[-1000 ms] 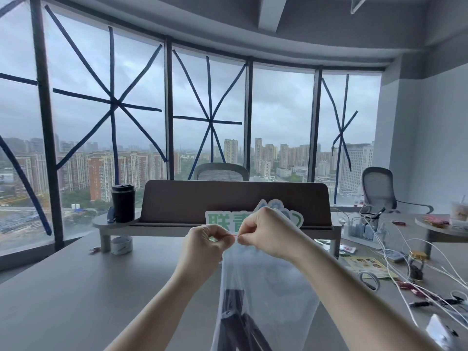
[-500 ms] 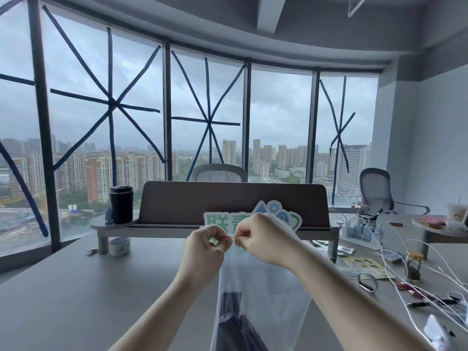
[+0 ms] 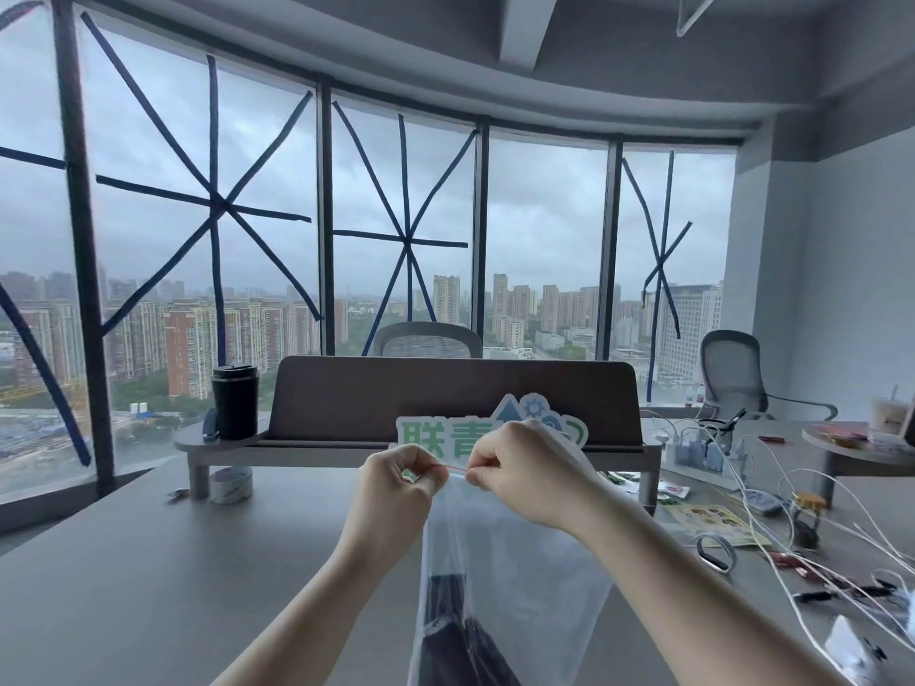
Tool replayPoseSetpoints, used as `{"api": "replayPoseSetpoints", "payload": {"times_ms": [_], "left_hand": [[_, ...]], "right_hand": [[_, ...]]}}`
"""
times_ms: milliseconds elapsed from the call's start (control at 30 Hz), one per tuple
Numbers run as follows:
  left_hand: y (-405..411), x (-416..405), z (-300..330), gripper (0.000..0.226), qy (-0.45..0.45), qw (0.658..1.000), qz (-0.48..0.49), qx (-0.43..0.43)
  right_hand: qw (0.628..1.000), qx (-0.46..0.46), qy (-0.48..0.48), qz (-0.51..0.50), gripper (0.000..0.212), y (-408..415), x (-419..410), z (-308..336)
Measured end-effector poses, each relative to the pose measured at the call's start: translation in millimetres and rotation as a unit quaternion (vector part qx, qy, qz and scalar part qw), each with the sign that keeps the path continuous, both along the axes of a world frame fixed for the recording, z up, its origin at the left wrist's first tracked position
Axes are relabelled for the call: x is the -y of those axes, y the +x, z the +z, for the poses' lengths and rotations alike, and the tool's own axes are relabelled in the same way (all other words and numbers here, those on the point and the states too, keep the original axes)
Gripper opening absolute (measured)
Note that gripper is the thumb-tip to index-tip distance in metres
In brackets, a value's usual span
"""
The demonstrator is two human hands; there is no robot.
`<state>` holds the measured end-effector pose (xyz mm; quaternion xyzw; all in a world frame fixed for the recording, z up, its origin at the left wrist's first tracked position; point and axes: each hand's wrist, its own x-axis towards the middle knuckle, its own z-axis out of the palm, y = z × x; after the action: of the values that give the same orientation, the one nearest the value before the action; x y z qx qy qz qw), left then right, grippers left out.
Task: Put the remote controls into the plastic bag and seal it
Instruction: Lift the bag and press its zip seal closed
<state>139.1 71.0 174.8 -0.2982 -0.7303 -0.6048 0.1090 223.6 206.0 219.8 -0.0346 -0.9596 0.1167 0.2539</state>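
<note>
A clear plastic bag (image 3: 515,576) hangs in the air over the grey desk (image 3: 148,561), held up by its top edge. My left hand (image 3: 396,480) and my right hand (image 3: 520,462) both pinch the red zip strip (image 3: 456,468) along that edge, fingertips a short gap apart. Inside the bag, near the bottom of the view, lie dark remote controls (image 3: 458,631), at least two, leaning against each other. Their lower ends are cut off by the frame edge.
A monitor riser (image 3: 445,438) with a brown back panel stands across the desk, with a black cup (image 3: 235,401) on its left end and a green-lettered sign (image 3: 435,435) behind my hands. Tape roll (image 3: 230,485) beneath it. White cables (image 3: 792,527) and small items crowd the right side.
The bag and both hands stay raised in nearly the same place. My hands have drawn slightly apart along the strip, and the view has tilted a little.
</note>
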Motion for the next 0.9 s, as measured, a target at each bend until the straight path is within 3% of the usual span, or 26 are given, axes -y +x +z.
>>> {"api": "replayPoseSetpoints", "payload": {"times_ms": [500,667,900], "left_hand": [[0.6,-3.3,-2.2,0.019,0.014,1.0,0.021,-0.008],[-12.8,6.1,-5.0,0.017,0.051,0.998,0.029,0.031],[-33.5,17.4,-3.8,0.025,0.081,0.995,0.018,0.061]], "right_hand": [[0.999,0.006,-0.031,0.012,0.013,-0.7,0.5,-2.6],[0.998,0.049,-0.037,-0.015,0.015,7.8,-16.3,-2.1],[0.997,0.042,-0.035,-0.061,0.016,19.8,-38.5,-6.2]]}}
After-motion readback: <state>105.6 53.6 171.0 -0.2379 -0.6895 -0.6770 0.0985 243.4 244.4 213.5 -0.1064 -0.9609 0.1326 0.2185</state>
